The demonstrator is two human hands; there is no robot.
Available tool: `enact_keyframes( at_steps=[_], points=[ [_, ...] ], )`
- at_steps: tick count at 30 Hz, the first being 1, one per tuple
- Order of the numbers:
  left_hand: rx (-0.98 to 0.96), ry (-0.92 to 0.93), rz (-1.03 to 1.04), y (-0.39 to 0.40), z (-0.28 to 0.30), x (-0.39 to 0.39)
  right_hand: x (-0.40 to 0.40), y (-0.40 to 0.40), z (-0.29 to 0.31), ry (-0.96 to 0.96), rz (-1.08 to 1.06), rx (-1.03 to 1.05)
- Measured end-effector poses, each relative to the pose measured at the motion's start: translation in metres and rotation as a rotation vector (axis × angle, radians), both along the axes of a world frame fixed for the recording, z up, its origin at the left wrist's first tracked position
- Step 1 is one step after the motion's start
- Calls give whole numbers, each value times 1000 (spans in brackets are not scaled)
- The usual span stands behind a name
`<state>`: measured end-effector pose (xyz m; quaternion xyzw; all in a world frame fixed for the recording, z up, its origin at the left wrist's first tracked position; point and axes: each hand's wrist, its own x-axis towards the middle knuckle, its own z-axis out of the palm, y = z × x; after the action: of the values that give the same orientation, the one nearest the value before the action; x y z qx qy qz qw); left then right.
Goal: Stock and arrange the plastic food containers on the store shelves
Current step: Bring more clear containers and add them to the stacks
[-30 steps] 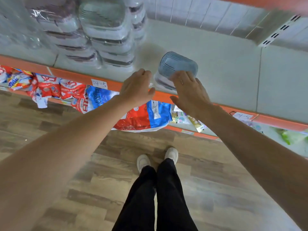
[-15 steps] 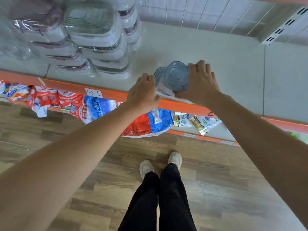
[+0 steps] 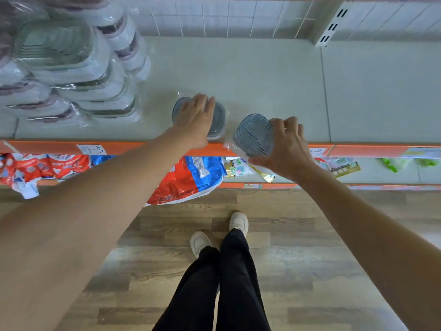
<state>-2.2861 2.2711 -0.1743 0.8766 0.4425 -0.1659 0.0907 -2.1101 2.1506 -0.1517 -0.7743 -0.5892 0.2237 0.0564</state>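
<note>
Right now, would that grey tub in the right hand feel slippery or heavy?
The grey tub probably feels light: the right hand alone holds it tilted at the shelf edge. Its clear wrap looks glossy, so the grip may slip a little.

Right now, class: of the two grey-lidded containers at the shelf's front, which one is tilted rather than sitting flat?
The grey-lidded container gripped by the right hand, tipped over the orange shelf edge. The other container sits flat under the left hand.

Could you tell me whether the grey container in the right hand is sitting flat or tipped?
Tipped. The grey container leans over the shelf's orange edge, its ridged lid facing the camera, gripped by the right hand.
</note>
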Motion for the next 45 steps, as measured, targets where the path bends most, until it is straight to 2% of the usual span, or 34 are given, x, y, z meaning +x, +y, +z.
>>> enact_keyframes(
  at_steps=[6,11,16,23,29,33,38,45],
  points=[
    [162,-86,-42,-3,13,-5,11,-19,8,-33,7,-76],
    [163,-192,-4,-18,38,-32,-8,-17,25,-50,74,-116],
    [164,-151,15,-35,66,-87,-57,-4,47,-109,232,-76],
    [77,-114,239,-66,121,-191,-147,15,100,-211,552,10],
    [151,-74,342,-86,187,-267,-216,20,153,-203,739,117],
    [179,-119,406,-99,228,-299,-242,21,196,-215,850,164],
    [193,-181,414,-105,276,-313,-248,22,247,-276,913,223],
    [260,-171,296,-90,342,-287,-224,25,308,-328,877,288]
  ],
)
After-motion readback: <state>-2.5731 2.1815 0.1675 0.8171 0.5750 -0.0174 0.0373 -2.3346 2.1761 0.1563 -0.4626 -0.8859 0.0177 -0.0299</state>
